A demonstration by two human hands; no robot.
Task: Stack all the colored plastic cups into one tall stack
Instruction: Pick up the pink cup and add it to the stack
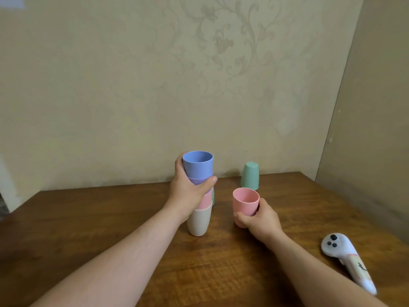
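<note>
The left hand point(190, 191) clasps the tall stack of nested pastel plastic cups point(199, 191); the right hand point(260, 220) grips a pink plastic cup point(245, 203). Seating it off-centre could tip the stack.

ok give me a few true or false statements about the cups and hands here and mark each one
1. The left hand grips the stack around its upper cups. True.
2. The top cup of the stack is pink. False: the blue cup is on top, open end up.
3. The right hand holds a pink cup upright beside the stack. True.
4. The green cup near the wall stands open end up. False: it is upside down on the table.
5. The bottom cup of the stack is cream coloured. True.
6. A white controller lies left of the stack. False: the controller lies at the right.
</note>
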